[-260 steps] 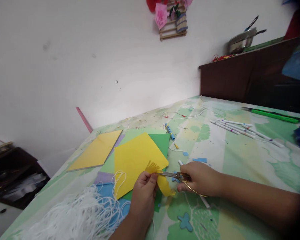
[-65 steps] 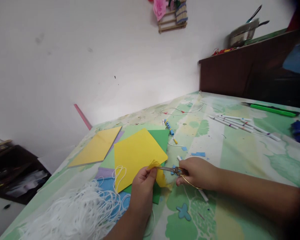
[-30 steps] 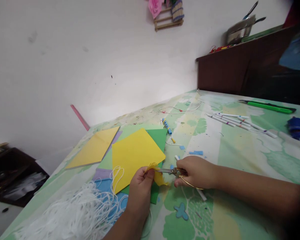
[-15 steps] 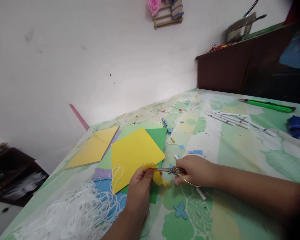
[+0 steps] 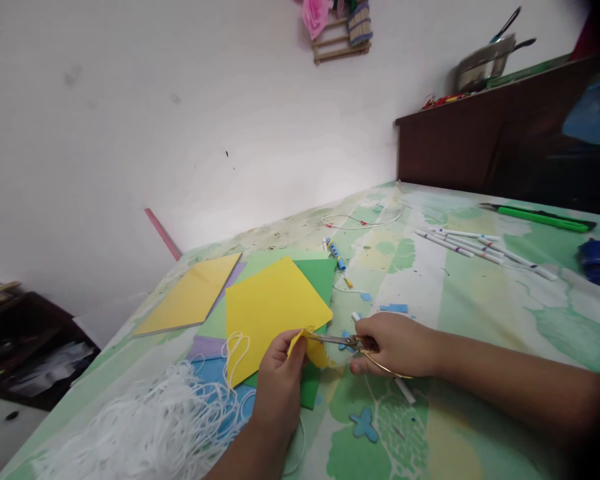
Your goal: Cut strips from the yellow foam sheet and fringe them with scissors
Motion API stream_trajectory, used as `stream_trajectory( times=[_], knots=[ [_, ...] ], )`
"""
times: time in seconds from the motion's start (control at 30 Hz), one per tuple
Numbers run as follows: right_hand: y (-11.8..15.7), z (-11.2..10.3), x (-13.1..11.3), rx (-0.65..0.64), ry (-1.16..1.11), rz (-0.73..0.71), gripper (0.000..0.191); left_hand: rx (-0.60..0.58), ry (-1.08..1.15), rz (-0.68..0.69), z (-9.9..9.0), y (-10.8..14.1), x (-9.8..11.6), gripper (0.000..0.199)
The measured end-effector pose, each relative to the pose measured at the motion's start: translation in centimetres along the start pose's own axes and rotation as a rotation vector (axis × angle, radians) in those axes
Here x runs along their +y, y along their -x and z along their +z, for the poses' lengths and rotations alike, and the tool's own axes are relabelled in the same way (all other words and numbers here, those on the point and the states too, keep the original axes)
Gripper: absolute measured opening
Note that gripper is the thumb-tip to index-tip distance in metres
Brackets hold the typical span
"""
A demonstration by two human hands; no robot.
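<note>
My left hand [image 5: 281,367] pinches a small piece of yellow paper [image 5: 316,353] between thumb and fingers. My right hand [image 5: 393,343] is closed round the gold handles of a pair of scissors [image 5: 337,340]. The blades point left and meet the yellow piece beside my left thumb. Behind the hands a yellow sheet [image 5: 275,307] lies on a green sheet [image 5: 320,277]. A white stick [image 5: 405,390] passes beneath my right hand, which hides its middle. A blue cross-shaped cutout [image 5: 364,425] lies on the tablecloth in front.
White string [image 5: 145,427] is heaped at the lower left, over a blue sheet. Several white sticks [image 5: 460,245], a green cutter knife [image 5: 543,218] and a dark blue object [image 5: 599,260] lie at the right. A dark cabinet [image 5: 445,147] borders the far right.
The yellow piece has turned in my left hand, and its fringed edge shows less. The scissors stay at the piece. The whole view has shifted slightly.
</note>
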State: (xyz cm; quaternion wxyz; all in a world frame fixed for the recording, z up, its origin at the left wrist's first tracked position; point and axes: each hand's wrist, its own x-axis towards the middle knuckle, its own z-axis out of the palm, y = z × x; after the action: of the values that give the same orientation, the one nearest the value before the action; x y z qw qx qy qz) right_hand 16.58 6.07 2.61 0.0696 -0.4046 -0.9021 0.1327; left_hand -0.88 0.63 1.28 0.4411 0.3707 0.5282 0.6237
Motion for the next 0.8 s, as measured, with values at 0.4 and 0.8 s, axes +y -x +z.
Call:
stream_trajectory(
  times=[0.4,0.8],
  knots=[
    [-0.03,0.23,0.07,-0.015,0.008,0.012,0.051,-0.073,0.047,-0.043,0.06,0.22,0.16,0.013],
    [0.03,0.25,0.08,-0.018,0.032,0.001,0.05,-0.04,-0.079,-0.058,-0.21,0.06,0.16,0.016]
  ],
)
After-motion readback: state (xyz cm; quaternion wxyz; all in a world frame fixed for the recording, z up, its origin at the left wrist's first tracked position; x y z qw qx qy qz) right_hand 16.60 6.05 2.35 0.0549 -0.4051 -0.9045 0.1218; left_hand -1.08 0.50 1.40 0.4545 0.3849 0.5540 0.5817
